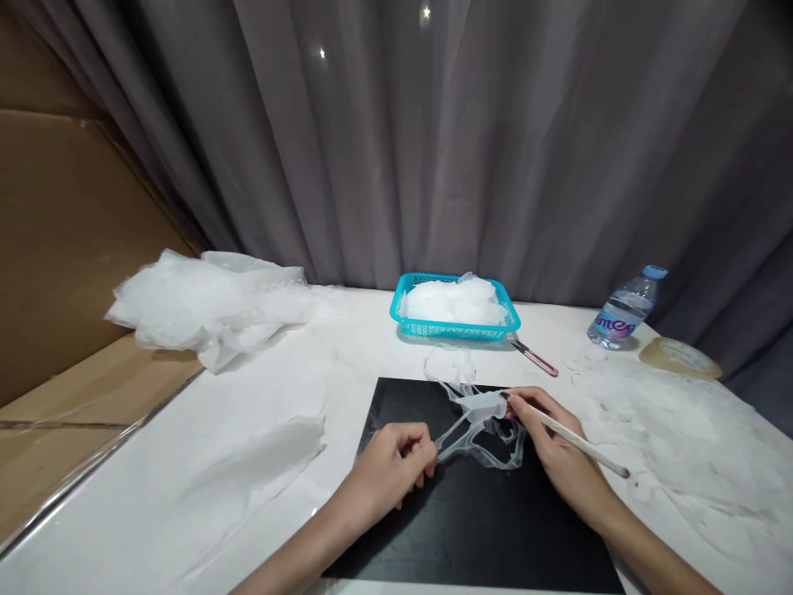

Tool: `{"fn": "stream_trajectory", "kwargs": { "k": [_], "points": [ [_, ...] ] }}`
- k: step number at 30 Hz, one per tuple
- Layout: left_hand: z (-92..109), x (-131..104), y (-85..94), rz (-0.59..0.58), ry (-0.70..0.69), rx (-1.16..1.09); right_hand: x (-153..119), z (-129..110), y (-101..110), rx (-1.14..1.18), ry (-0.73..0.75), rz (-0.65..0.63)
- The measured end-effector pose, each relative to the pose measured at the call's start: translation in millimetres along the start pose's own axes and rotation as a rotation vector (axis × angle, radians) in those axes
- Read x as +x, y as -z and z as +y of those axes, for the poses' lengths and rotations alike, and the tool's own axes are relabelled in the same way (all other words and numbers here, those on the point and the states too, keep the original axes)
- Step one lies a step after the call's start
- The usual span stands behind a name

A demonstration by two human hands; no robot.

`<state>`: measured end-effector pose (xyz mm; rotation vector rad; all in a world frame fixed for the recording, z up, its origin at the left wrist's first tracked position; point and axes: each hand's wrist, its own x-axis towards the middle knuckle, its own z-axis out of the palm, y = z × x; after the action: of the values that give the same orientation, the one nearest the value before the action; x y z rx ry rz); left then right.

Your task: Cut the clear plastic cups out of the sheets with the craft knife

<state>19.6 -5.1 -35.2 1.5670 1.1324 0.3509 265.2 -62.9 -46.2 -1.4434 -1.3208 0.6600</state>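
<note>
Over a black mat (483, 529) I work on a piece of sheer white fabric (480, 405) with thin strips trailing from it. My left hand (396, 463) is closed, pinching the ends of the strips at the mat's left-middle. A slim white pen-shaped tool (586, 446) lies in my right hand (561, 450), its dark tip at the fabric's right edge; its exact kind is unclear. The fingers of that hand are closed around it close to the tip. Loose sheer scraps lie on the mat between my hands and just beyond its far edge.
A turquoise basket (455, 330) holds white fabric pieces, with pink-handled thread snips (536, 359) beside it. At right stand a water bottle (625, 310), a tape roll (680, 357) and a spread of sheer scraps (687, 438). White fabric (211, 302) is heaped at left near cardboard (55, 248).
</note>
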Motion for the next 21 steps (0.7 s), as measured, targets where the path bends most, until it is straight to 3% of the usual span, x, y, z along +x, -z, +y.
{"fn": "stream_trajectory", "kwargs": {
  "k": [7, 12, 14, 17, 21],
  "points": [
    [11, -5, 1.4, -0.050, -0.023, -0.163, -15, -8, -10, 0.058, -0.005, -0.218],
    [7, -2, -6.8, 0.178, -0.233, -0.056, -21, -13, -15, 0.072, 0.050, -0.304],
    [3, 2, -7.9, 0.194, -0.259, -0.045, -22, -13, -16, 0.070, 0.064, -0.329],
    [-1, 6, -6.0, 0.104, -0.278, -0.077, -23, -12, -16, 0.058, 0.070, -0.328],
    [-1, 7, -3.2, 0.088, -0.273, -0.146, -20, -11, -14, 0.034, 0.057, -0.196]
  ]
}}
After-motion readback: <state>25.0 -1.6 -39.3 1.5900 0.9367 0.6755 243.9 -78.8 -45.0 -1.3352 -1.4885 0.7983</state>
